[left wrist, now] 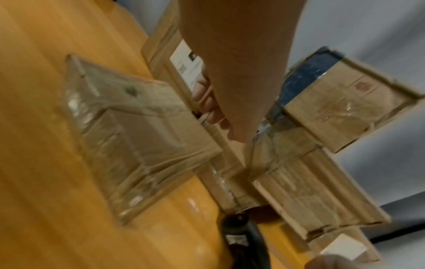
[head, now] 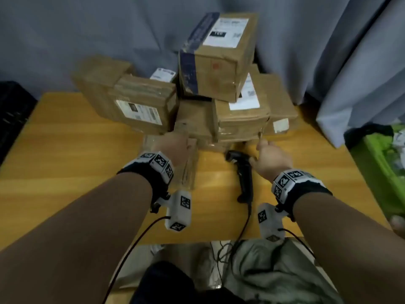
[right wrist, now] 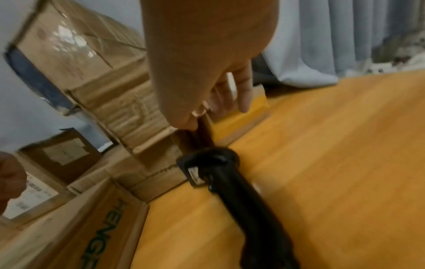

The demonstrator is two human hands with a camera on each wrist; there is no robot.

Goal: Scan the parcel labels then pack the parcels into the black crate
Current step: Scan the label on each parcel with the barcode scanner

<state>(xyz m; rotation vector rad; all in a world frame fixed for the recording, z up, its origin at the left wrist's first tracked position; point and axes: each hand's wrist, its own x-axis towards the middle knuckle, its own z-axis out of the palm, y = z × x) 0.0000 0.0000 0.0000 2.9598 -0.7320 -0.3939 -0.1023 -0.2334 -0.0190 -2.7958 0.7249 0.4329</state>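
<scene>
Your left fingers point(left wrist: 208, 109) are loosely extended and holding nothing, reaching over the far end of a flat brown cardboard parcel wrapped in clear tape point(left wrist: 138, 138) that lies on the yellow wooden worktop point(head: 65, 154); whether they touch it is unclear. Your left hand point(head: 173, 148) sits at the foot of the heap of brown cardboard parcels point(head: 219, 119). Your right fingers point(right wrist: 241, 94) are relaxed and spread, gripping nothing, just short of the lower right boxes of that heap. Below your right hand point(head: 271, 159), beside the thumb, the black handheld barcode scanner point(head: 243, 172) lies on the worktop with its head toward the pile and its cable running back off the near edge.

Beyond both hands the heap rises in layers. A tall brown box with blue tape and a white label point(head: 217, 55) tops it. Left of your fingers a taped box with a white printed label point(head: 142, 102) leans forward.

Far to the left, off the worktop's edge, a dark black crate point(head: 13, 110) shows; its contents are too dim to tell. Far to the right stands a green bin with a black liner point(head: 379, 154), holding crumpled pale material.
</scene>
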